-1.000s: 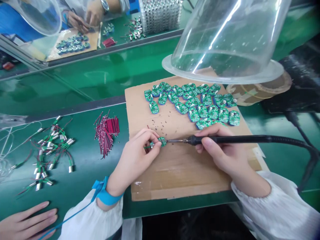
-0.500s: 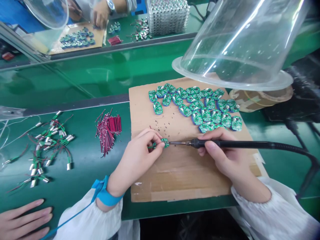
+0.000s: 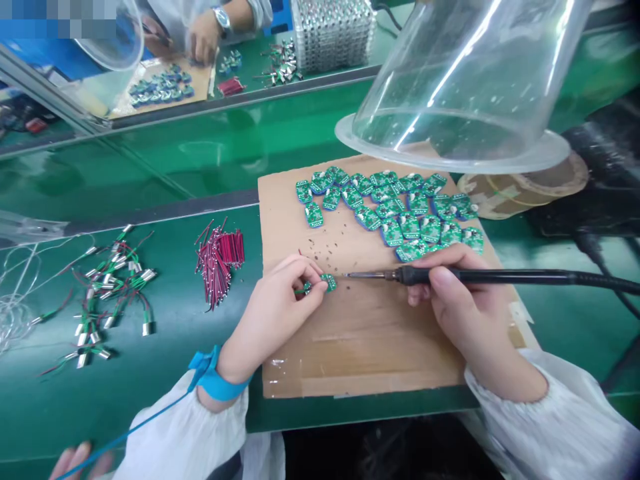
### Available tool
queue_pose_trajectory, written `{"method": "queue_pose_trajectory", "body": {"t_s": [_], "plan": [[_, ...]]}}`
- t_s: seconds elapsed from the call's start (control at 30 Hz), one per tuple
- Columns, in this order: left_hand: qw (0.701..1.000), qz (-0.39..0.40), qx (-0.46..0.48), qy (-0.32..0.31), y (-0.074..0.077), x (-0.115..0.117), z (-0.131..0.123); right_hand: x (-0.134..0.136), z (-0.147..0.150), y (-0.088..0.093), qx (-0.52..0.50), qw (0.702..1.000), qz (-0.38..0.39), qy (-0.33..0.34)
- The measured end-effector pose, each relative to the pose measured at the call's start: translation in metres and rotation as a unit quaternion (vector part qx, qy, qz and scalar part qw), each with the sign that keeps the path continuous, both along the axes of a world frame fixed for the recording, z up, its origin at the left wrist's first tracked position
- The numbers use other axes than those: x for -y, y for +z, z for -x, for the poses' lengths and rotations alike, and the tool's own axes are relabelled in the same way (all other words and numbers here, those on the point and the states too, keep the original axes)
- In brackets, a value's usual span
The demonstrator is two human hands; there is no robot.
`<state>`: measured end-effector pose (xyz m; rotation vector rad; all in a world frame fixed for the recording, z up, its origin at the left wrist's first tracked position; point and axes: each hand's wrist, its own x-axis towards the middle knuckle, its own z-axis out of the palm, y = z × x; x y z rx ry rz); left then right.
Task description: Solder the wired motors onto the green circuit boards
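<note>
Green bench mat point(image 3: 165, 393): it stretched beneath your work, with a cardboard sheet point(image 3: 360, 353) lying on it in front of you.
Clear acrylic cover point(image 3: 450, 87): it hung tilted above the sheet's far edge, well apart from your hands.
Spread boards: many green circuit boards point(image 3: 390, 213) lay across the sheet's far half.
Left hand point(image 3: 273, 320): its fingers point(image 3: 313, 293) were closed in a tight pinch on a small green circuit board point(image 3: 327, 283), the nearer hand to it, with a thin wire point(image 3: 300, 291) leaving leftward.
Right hand point(image 3: 465, 313): its fingers point(image 3: 443, 283) were curled firmly around a soldering iron point(image 3: 475, 277).
Iron tip point(image 3: 353, 275): it pointed left, just beside the board's right edge, not touching; you could not tell the board's long axis exactly, though it looked roughly level with the iron.
</note>
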<state>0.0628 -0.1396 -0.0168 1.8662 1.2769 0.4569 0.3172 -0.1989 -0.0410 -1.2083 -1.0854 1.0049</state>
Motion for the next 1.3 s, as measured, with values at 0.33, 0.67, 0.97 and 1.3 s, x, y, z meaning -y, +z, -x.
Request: {"method": "queue_pose_trajectory", "body": {"t_s": [0.33, 0.67, 0.97, 1.3], "plan": [[0.999, 0.023, 0.011, -0.036, 0.003, -0.001, 0.008, -0.001, -0.001, -0.007, 0.012, 1.0, -0.019, -0.005], [0.997, -0.049, -0.005, -0.061, 0.001, 0.001, 0.005, 0.003, 0.0, 0.003, 0.083, 0.995, 0.001, 0.05], [0.996, -0.069, -0.019, -0.048, -0.001, 0.004, 0.003, 0.004, -0.002, 0.003, 0.115, 0.991, 0.003, 0.064], [0.997, -0.068, -0.015, -0.025, -0.002, 0.008, 0.0, 0.004, 0.0, 0.002, 0.113, 0.991, -0.001, 0.069]]}}
